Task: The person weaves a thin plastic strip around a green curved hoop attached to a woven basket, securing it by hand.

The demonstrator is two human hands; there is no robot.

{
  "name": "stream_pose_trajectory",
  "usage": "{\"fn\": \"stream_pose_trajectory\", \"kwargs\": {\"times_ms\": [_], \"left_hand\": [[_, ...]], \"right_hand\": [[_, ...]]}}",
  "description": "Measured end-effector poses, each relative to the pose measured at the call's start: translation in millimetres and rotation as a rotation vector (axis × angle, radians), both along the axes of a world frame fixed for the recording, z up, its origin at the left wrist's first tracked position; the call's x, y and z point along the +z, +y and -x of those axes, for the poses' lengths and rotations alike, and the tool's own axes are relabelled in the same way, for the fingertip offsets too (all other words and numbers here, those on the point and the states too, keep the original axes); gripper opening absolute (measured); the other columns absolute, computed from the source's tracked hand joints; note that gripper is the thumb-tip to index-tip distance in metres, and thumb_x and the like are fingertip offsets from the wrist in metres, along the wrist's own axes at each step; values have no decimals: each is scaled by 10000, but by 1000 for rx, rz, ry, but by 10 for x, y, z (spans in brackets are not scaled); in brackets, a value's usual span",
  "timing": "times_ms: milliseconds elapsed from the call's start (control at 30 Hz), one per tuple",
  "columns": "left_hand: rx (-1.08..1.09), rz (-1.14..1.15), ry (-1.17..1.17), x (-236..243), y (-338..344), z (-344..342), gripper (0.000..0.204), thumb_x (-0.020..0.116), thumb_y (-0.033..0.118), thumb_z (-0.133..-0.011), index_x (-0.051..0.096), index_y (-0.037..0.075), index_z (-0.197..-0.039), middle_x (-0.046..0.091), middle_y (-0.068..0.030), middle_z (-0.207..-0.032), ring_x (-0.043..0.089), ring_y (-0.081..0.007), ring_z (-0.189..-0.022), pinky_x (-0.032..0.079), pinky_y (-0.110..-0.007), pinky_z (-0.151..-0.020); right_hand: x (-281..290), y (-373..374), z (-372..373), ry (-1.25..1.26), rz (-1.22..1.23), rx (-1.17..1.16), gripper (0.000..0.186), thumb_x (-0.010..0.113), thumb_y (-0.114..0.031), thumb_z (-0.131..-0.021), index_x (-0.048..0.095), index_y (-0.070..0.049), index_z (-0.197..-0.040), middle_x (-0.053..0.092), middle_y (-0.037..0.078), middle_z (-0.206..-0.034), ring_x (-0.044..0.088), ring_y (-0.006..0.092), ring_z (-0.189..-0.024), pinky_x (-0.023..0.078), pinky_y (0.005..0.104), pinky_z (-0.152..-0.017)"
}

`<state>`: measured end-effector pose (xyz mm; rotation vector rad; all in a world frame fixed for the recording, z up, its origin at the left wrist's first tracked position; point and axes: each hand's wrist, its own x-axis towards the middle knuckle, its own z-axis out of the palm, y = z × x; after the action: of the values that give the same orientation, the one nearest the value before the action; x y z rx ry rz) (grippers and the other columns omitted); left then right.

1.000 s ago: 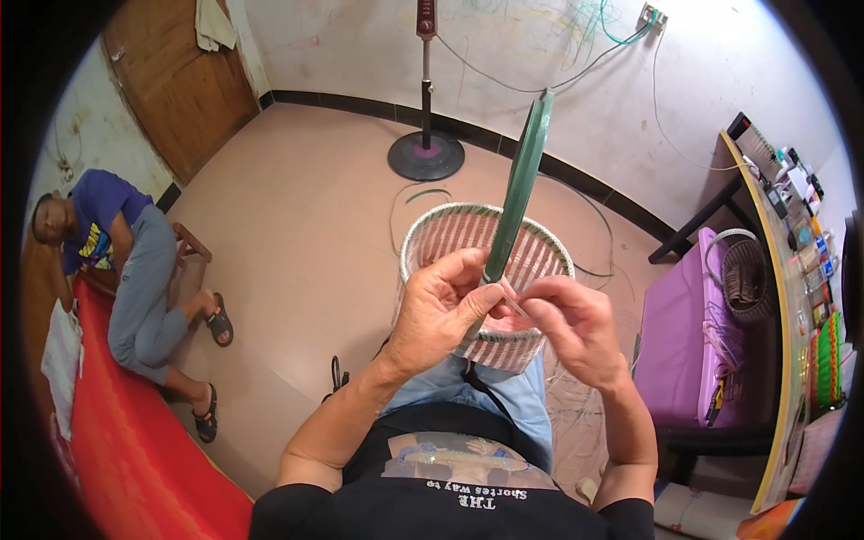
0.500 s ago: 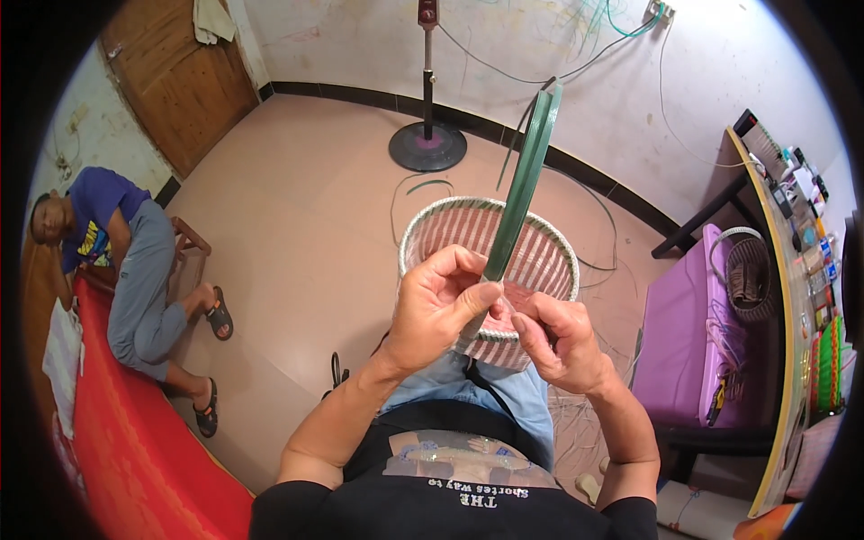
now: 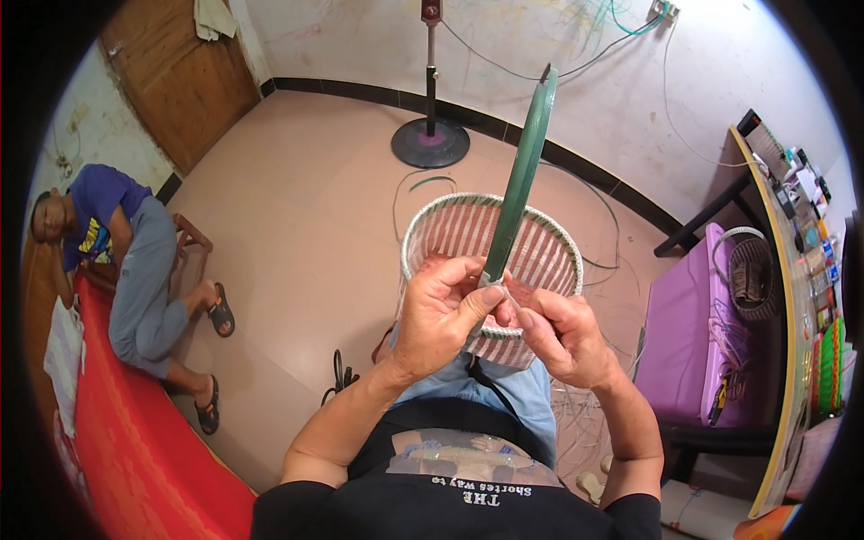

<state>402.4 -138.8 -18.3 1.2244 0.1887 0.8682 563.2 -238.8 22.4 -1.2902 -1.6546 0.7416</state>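
A long dark green band of flat strips (image 3: 519, 193), perhaps a basket handle, rises above a round woven basket (image 3: 447, 225) with pink and white stripes and a white-green rim. My left hand (image 3: 434, 315) is closed around the band's lower end, thumb pressed on it. A thin whitish strip (image 3: 490, 280) wraps the band there. My right hand (image 3: 569, 335) pinches the whitish strip close beside my left thumb, just over the near rim. The basket rests against my lap, its lower part hidden by my hands and legs.
A person sits at the left beside a red-covered surface (image 3: 135, 441). A black round stand base (image 3: 430, 144) is on the floor ahead. To the right are a purple box (image 3: 670, 324), a smaller dark basket (image 3: 751, 274) and a cluttered table (image 3: 796, 225). Loose strips (image 3: 585, 418) litter the floor.
The green band has turned slightly, its broad side showing differently, and its top sits a little lower. Both hands keep their grips, the right shifting slightly.
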Motion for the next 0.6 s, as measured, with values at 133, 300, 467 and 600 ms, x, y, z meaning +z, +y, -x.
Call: {"fn": "stream_pose_trajectory", "kwargs": {"times_ms": [133, 300, 467, 600], "left_hand": [[0, 25, -30, -3, 19, 25, 185, 607, 29, -945, 601, -61, -1106, 637, -57, -881, 602, -104, -767, 509, -241, -718], [8, -3, 16, 21, 15, 30, 159, 609, 35, -946, 617, -59, -1074, 630, -45, -853, 582, -91, -740, 493, -227, -684], [80, 84, -76, 62, -45, 7, 143, 612, 49, -948, 625, -48, -1052, 638, -41, -858, 590, -86, -742, 490, -212, -681], [89, 62, -31, 132, -15, 1, 132, 606, 56, -953, 614, -72, -984, 643, -56, -756, 606, -98, -678, 506, -233, -624]], "right_hand": [[-4, 14, 22, 43, -15, 16, 119, 527, -16, -939, 626, 49, -945, 631, 102, -810, 605, 221, -716, 481, 306, -648], [-31, 26, 33, 64, -8, 33, 125, 529, -23, -946, 599, 28, -856, 504, 34, -611, 469, 139, -540, 384, 285, -496], [-40, 26, 58, 48, -121, 65, 218, 549, -39, -938, 494, -11, -729, 448, 12, -565, 413, 83, -500, 349, 262, -464], [-24, -4, 74, 115, -27, 41, 175, 560, -40, -936, 523, 10, -773, 458, 37, -594, 404, 98, -529, 347, 281, -476]]}}
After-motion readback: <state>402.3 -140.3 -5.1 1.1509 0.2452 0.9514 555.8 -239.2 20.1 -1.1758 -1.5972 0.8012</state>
